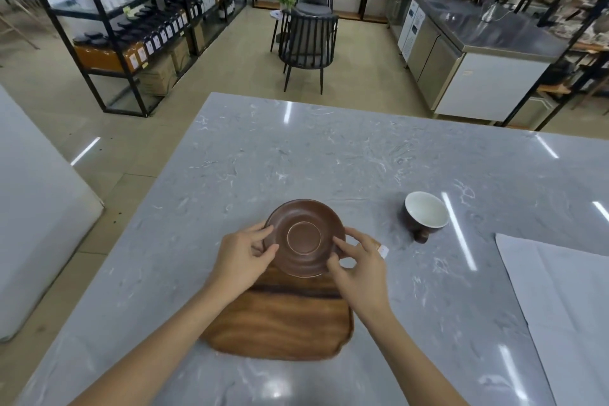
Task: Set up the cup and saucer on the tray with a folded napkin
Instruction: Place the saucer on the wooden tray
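A brown saucer is held over the far end of the wooden tray, tipped a little toward me. My left hand grips its left rim and my right hand grips its right rim. The cup, brown outside and white inside, stands on the grey counter to the right of the saucer, its handle toward me. A white napkin lies flat and spread out at the counter's right edge.
The grey marble counter stretches far ahead. Beyond it stand two dark chairs, black shelving with bottles on the left, and a steel cabinet on the right.
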Demonstrator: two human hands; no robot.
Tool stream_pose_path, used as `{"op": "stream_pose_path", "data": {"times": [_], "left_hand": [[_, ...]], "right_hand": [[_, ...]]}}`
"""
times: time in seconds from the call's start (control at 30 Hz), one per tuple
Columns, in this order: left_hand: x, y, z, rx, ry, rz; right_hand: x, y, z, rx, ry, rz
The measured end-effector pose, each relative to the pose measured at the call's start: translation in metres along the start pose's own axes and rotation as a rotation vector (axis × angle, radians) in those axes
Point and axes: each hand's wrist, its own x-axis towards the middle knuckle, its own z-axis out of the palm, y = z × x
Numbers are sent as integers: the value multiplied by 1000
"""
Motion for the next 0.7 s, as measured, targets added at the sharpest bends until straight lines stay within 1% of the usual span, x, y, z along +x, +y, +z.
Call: {"op": "stream_pose_path", "data": {"times": [0.2, 0.3, 0.43, 0.57, 0.7], "left_hand": [[-45, -14, -9, -80, 19, -24], [-63, -24, -14, -77, -19, -50], [-83, -29, -15, -52, -3, -56], [-93, -35, -11, -45, -37, -72], [-102, -42, -5, -6, -66, -105]], "right_hand": [[-44, -4, -1, 59, -86, 52], [-66, -6, -1, 63, -98, 67], [-86, -6, 0, 41, -110, 75], [-101, -6, 4, 25, -145, 120], [-107, -7, 7, -3, -134, 127]]}}
